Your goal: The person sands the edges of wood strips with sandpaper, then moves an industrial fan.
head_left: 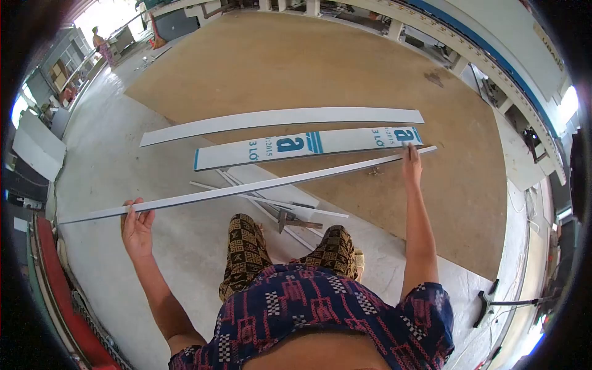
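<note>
A long narrow grey-white strip (265,184) spans the view from lower left to upper right, raised in front of me. Near its left end, my left hand (138,228) grips it with the fingers behind and the thumb beside it. Close to the right end, my right hand (411,165) pinches the same strip. Just beyond lies a wider white panel (345,141) with blue printing, and past that a plain white strip (283,119). Below the held strip, several thin white strips (296,205) lie crossed on the floor by a metal tool (288,220).
A large brown sheet (277,55) covers much of the floor. A long machine (487,74) runs along the top right. Red material (55,271) lies at lower left, and a black stand (493,303) at lower right. Another person (102,46) stands far off at upper left.
</note>
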Action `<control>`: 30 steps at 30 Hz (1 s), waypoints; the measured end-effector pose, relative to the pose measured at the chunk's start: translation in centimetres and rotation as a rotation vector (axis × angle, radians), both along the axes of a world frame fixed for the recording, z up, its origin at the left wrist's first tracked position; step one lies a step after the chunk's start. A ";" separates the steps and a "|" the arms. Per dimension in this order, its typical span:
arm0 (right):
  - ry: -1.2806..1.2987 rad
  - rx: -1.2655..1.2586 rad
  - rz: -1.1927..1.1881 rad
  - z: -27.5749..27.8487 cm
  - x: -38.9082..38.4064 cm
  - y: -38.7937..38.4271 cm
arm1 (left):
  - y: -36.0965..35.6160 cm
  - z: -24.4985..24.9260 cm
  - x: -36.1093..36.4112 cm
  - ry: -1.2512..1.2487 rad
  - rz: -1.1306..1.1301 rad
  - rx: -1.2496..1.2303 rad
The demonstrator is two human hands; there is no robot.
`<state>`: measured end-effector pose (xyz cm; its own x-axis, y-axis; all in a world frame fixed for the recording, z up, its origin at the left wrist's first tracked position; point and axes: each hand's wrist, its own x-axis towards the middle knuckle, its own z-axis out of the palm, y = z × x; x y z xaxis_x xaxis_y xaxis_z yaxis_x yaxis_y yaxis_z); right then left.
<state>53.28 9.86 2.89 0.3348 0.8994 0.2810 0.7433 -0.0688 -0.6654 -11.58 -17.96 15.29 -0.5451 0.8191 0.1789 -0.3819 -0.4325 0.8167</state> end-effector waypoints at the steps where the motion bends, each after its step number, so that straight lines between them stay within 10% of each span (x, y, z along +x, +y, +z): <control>1: -0.110 -0.031 0.023 0.4 -2.1 -1.5 | 0.2 -0.1 0.1 -0.001 0.024 -0.006; 8: -0.501 0.250 0.347 3.1 -19.7 -11.0 | 1.5 -0.6 1.0 -0.002 0.177 -0.070; 18: -0.331 0.526 1.064 12.6 -40.9 -18.8 | 1.4 1.1 3.9 -0.022 0.344 -0.039; 30: -0.485 0.469 0.839 7.8 -27.9 -13.8 | 2.0 1.1 3.3 -0.061 0.446 -0.095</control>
